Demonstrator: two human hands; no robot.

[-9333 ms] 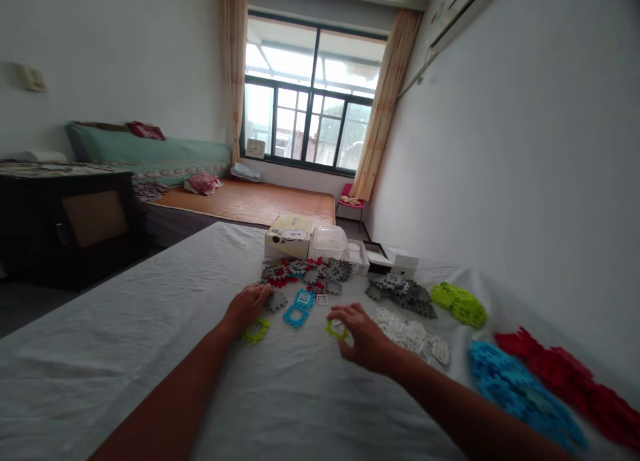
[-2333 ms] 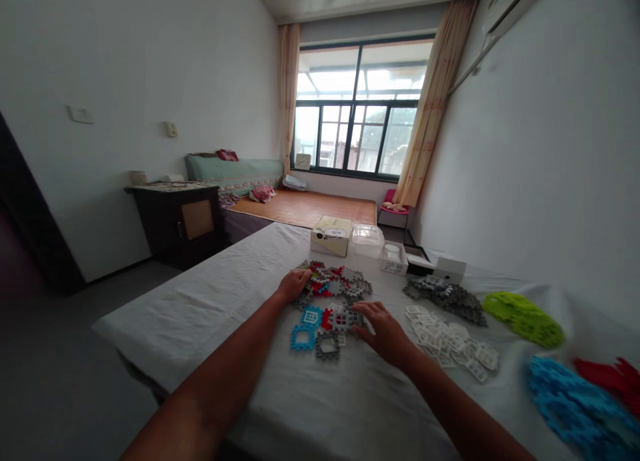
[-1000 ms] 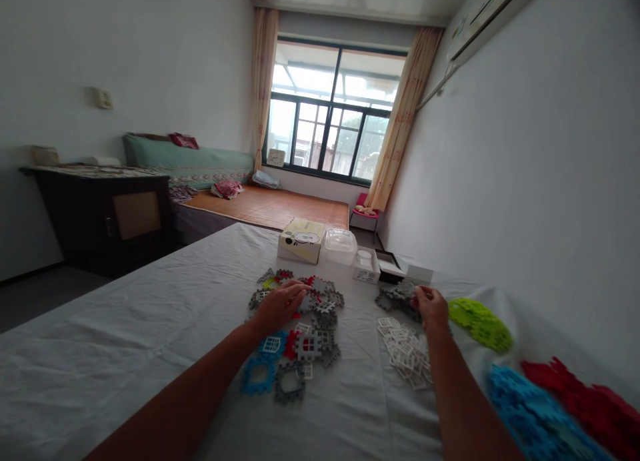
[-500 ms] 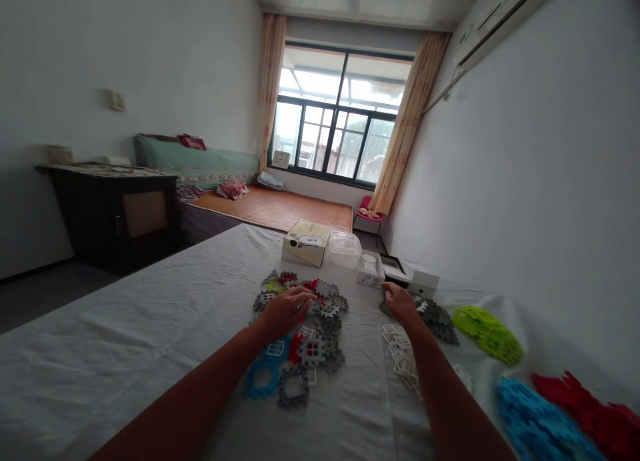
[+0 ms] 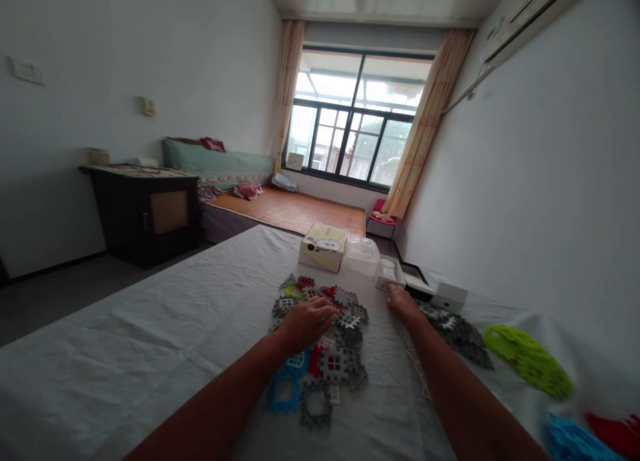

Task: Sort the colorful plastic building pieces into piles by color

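Observation:
My left hand (image 5: 311, 321) rests palm down over a mixed pile of notched plastic building tiles, its fingers curled together and their tips hidden among the pieces. Around it lie grey tiles (image 5: 334, 366), a blue square frame tile (image 5: 284, 392) and small white window pieces (image 5: 296, 359). My right hand (image 5: 403, 305) is closed, beside the front of a small white box (image 5: 389, 274) and left of the dark grey tile heap (image 5: 463, 337). Whatever its fingers hold is too small to make out. White lattice pieces (image 5: 419, 371) are partly hidden under my right forearm.
A yellow-and-white carton (image 5: 323, 249) and a clear plastic tub (image 5: 363, 254) stand at the far edge of the cloth-covered table (image 5: 165, 341). Lime green tiles (image 5: 530, 361), blue tiles (image 5: 575, 439) and red tiles (image 5: 613, 434) lie on the right.
The camera view has swung left, so everything sits further right. My right hand has drawn slightly nearer the small white box; my left hand stays over the mixed pile.

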